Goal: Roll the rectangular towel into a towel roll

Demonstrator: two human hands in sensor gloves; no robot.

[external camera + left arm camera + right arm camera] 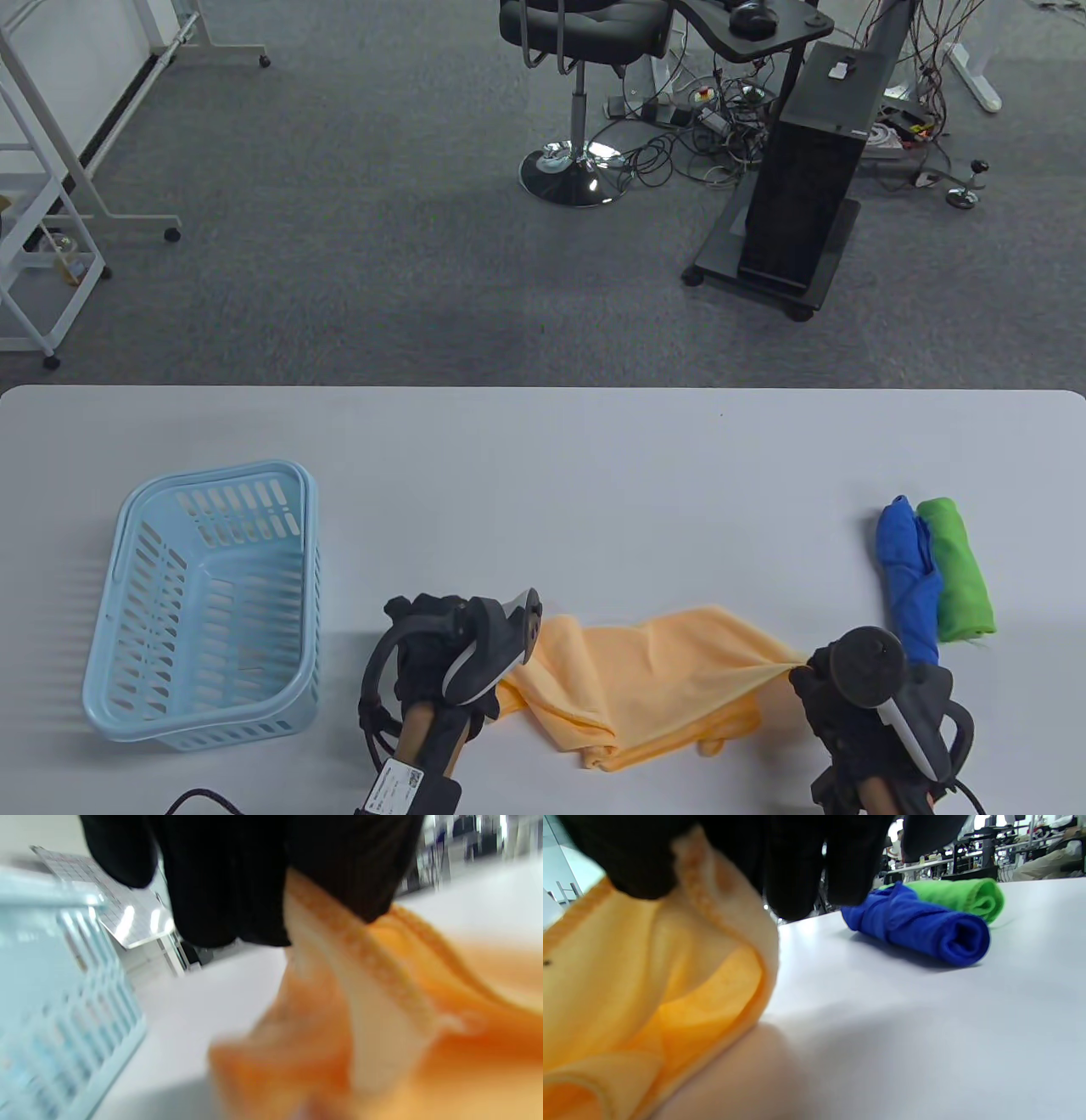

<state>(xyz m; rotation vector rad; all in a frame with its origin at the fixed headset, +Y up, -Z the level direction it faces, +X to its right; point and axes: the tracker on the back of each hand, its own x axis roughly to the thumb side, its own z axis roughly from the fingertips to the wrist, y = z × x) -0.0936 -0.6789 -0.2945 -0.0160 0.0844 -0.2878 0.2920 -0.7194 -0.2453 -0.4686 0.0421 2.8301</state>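
- Left grip [441, 658] & right grip [836, 692] each pinching an end of orange towel [653, 688], stretched btwn them.
- Step: spreading, not rolling yet.
- Next: lay it flat on surface [543, 475], then roll.

No words or numbers can be read anywhere. A small white label [395, 783] sits on the strap at the left wrist in the table view (it has tiny dark print and a little square code), but it is far too small to make out.
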